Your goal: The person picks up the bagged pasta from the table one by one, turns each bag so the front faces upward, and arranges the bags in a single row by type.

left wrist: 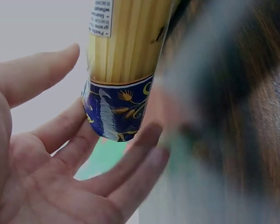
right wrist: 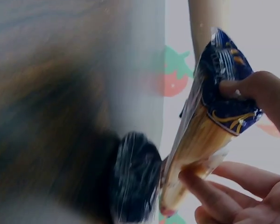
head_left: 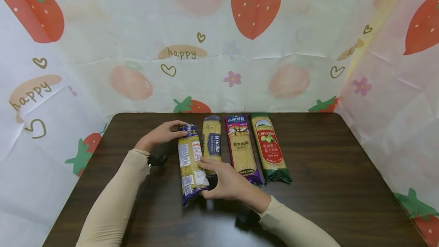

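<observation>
A spaghetti pack [head_left: 189, 163] with blue printed ends and white back labels is between the two hands, at the left of the row of packs. My right hand [head_left: 228, 180] grips its lower part. In the right wrist view the thumb presses the blue end [right wrist: 228, 70] and the fingers bear on the pasta side. My left hand [head_left: 162, 135] is at the far end. There, in the left wrist view, its loosely spread fingers lie around the blue tip [left wrist: 116, 112], with the thumb apart from the wrapper. The pack partly covers the La Sicilia pasta pack [head_left: 214, 144].
Right of these lie a purple pasta pack [head_left: 241, 146] and a green-ended Olivoila spaghetti pack [head_left: 269, 144], side by side on the dark wooden table [head_left: 326, 170]. A strawberry-printed cloth [head_left: 212, 83] hangs behind the table and at both sides.
</observation>
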Demonstrator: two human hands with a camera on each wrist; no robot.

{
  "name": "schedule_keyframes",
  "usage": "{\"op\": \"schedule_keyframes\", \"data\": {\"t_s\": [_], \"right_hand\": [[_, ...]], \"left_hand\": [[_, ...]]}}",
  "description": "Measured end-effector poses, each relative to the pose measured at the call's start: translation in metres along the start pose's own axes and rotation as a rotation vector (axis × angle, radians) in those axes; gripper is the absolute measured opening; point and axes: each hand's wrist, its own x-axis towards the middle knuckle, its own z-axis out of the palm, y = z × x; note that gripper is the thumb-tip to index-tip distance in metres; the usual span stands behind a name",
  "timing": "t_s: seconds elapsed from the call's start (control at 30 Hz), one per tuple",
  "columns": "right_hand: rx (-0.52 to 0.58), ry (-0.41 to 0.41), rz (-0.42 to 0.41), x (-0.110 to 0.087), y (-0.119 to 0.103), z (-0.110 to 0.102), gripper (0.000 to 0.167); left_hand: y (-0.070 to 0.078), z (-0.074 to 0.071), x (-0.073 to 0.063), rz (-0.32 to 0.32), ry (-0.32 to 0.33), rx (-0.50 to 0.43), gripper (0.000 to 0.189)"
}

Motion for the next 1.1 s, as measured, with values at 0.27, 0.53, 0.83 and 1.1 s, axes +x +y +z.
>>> {"op": "schedule_keyframes", "data": {"t_s": [0.27, 0.53, 0.83, 1.1], "right_hand": [[0.107, 0.009, -0.021, -0.010, 0.014, -0.014, 0.085], [0.163, 0.010, -0.039, -0.018, 0.027, -0.021, 0.085], [0.217, 0.020, -0.052, -0.022, 0.036, -0.026, 0.082], [0.436, 0.000, -0.088, -0.023, 0.043, -0.026, 0.078]], "left_hand": [[0.000, -0.002, 0.001, 0.037, -0.004, -0.056, 0.049], [-0.001, 0.000, 0.000, 0.143, -0.028, -0.047, 0.053], [0.000, 0.005, 0.005, 0.137, -0.051, -0.169, 0.066], [-0.003, 0.008, 0.009, 0.158, 0.021, -0.121, 0.057]]}}
